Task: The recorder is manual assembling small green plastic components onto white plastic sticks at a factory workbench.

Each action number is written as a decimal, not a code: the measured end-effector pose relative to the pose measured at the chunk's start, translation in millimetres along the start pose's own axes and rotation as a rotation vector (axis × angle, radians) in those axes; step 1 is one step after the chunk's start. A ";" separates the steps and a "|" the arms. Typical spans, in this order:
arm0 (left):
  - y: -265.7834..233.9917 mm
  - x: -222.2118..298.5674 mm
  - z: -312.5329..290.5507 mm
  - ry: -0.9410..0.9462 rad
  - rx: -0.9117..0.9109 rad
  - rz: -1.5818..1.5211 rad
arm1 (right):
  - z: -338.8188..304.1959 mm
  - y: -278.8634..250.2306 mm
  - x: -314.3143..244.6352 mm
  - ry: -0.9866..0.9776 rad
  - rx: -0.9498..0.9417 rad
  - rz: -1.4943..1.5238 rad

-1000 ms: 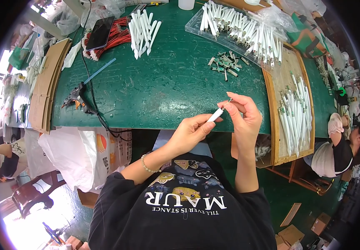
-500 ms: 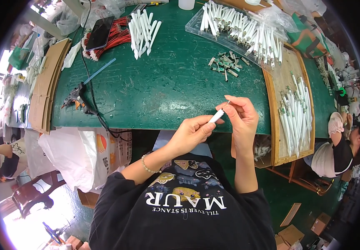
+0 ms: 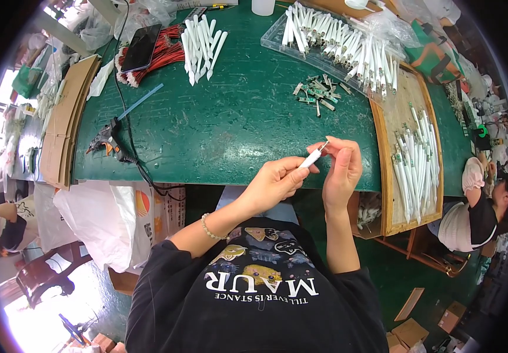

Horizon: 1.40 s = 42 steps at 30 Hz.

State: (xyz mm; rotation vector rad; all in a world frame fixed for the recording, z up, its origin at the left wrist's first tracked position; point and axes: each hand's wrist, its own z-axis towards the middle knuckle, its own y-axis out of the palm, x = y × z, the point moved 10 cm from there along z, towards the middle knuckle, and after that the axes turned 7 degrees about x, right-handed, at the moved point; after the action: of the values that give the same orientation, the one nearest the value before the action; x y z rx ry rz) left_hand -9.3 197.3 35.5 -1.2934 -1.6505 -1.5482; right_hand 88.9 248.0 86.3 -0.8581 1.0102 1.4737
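We are seeing a stack of flat brown cardboard (image 3: 69,123) leaning far to the left of our left grip (image 3: 274,183). Nearer to that grip, a black glue gun with an orange trigger (image 3: 110,139) is lying on the scratched dark-green counter (image 3: 219,126), with a slim pale-blue translucent stick (image 3: 142,100) sticking out from it. Beyond, a black flat phone (image 3: 141,47) is resting on a bundle of thin red wires (image 3: 170,52), and beside the wires a pile of white tapered plastic sticks (image 3: 203,47) is lying ahead of the left grip and to its left. Our left grip is clamping a slender white tube (image 3: 310,159) between thumb and fingers, tilting it up to the right. Just right of it, our right grip (image 3: 342,173) is bringing its fingers around a thin piece at the tube's tip; we cannot tell whether they are pinching it. Ahead of both grips, small green-and-silver circuit pieces (image 3: 318,91) are lying heaped, and a clear plastic tray (image 3: 280,47) is holding many white sticks. Right of the right grip, a wooden-framed tray (image 3: 385,176) is holding more white sticks with green tips (image 3: 415,167).
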 end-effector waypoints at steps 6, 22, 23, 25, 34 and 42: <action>-5.7 -11.2 2.2 0.018 0.045 -0.011 | -3.0 0.3 17.0 0.063 0.064 0.148; -0.1 -8.1 -3.9 0.015 0.108 0.050 | -18.3 -0.7 17.8 0.148 0.034 0.171; 0.7 -10.1 -6.3 0.014 0.106 0.051 | -20.3 -0.7 16.1 0.138 0.016 0.167; 3.7 -2.1 -13.1 0.139 0.093 0.080 | -24.6 -3.0 14.4 0.140 0.002 0.151; 15.8 -20.9 -36.0 -0.009 0.096 -0.048 | -57.2 7.4 19.6 0.292 -0.104 0.142; 26.5 -56.1 -52.7 -0.062 0.048 -0.096 | -103.5 15.3 40.1 0.607 -0.211 0.176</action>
State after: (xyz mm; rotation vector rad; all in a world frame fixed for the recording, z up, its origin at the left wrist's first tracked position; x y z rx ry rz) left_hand 24.9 128.3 9.3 -1.2654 -1.8010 -1.5283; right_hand 66.5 166.5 12.8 -1.4537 1.4145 1.5176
